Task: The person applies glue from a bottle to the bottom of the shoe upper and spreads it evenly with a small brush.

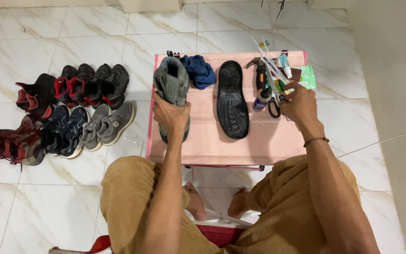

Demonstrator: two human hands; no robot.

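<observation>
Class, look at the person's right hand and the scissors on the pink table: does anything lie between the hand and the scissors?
Nothing visible does. The right hand is already at the black-handled scissors, fingers touching the handles. A small bottle and a hammer lie just beside them, not between. The left hand grips the grey shoe apart from this.

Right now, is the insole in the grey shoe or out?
Out: the black insole lies flat on the pink table, beside the grey shoe gripped by the left hand.
</observation>
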